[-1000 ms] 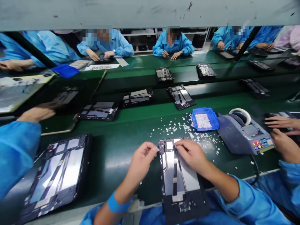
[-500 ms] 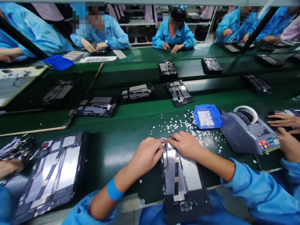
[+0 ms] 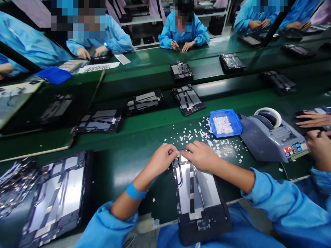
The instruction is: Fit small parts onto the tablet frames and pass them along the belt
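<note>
A black tablet back frame [image 3: 198,196] with silver inner plates lies lengthwise before me on the green belt, its near end hanging over the table edge. My left hand [image 3: 161,159] and my right hand [image 3: 200,156] both rest on its far end, fingertips close together and pressing at the top edge. Whether a small piece sits under the fingers is hidden. Small white scraps [image 3: 207,136] are scattered on the belt just beyond my hands.
A blue tray [image 3: 225,123] of white pieces and a grey tape dispenser [image 3: 271,137] stand at right, beside another person's hands [image 3: 314,131]. A second frame [image 3: 55,196] lies at left. More frames [image 3: 187,98] sit on the far belts, where several people in blue work.
My left hand came in from beside the frame onto its top edge, meeting my right hand there. The view tilted down. A co-worker's arm at left has left the picture.
</note>
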Tool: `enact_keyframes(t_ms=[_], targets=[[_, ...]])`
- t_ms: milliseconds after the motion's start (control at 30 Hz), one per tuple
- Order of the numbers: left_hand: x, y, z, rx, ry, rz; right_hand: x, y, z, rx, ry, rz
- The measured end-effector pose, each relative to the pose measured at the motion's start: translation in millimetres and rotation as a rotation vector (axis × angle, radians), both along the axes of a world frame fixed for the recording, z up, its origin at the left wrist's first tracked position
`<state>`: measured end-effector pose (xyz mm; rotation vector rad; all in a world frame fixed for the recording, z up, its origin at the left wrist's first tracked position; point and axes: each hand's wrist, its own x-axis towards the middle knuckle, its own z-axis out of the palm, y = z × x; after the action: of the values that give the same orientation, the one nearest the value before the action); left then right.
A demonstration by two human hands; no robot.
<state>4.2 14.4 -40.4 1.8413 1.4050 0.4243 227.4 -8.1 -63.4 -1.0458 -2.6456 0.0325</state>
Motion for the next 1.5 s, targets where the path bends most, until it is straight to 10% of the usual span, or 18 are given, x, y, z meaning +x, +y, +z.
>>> enact_keyframes(t_ms=[733, 1033, 1500], targets=[[16.5, -22.8, -11.7, 0.233, 0.109, 0.159, 0.5, 0.3, 2.2, -0.006, 0.027, 0.019], [22.0, -15.9, -28.0, -0.121, -0.218, 0.47, 1.0, 1.4, -0.7, -0.007, 0.012, 0.014], [20.0, -26.6, -26.8, 0.057, -0.072, 0.375, 1.4, 3.4, -4.0, 0.002, 0.114, -0.013]])
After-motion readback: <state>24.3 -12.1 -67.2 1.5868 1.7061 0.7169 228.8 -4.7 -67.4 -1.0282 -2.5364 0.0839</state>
